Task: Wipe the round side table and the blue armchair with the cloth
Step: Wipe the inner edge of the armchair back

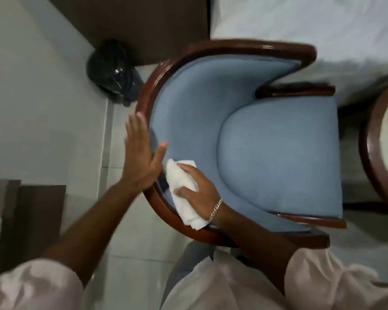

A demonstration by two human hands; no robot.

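The white cloth [182,193] sits low on the inner backrest of the blue armchair [267,139], down near seven o'clock of the seat cushion, pressed to the upholstery just inside the wooden rim [211,49]. The right hand [198,189] lies flat on top of it, fingers spread and curled lightly over the folds, pinning it to the fabric; a chain bracelet [215,210] shows at the wrist. The left hand [141,153] is wide open, holding nothing, its palm laid against the outside of the rim at about nine o'clock, thumb tipped over onto the blue side.

Now outward. At ten o'clock from the chair, a black-bagged bin [113,71] stands on the pale tiled floor [43,113], close to the curved back but apart from it. Dark wood panelling [132,25] runs behind it. At twelve to two o'clock a white bed [311,30] crowds the chair's far arm. At three o'clock the round side table [381,142] cuts in at the edge, a narrow gap between it and the seat front. The open floor lies at eight to nine o'clock.
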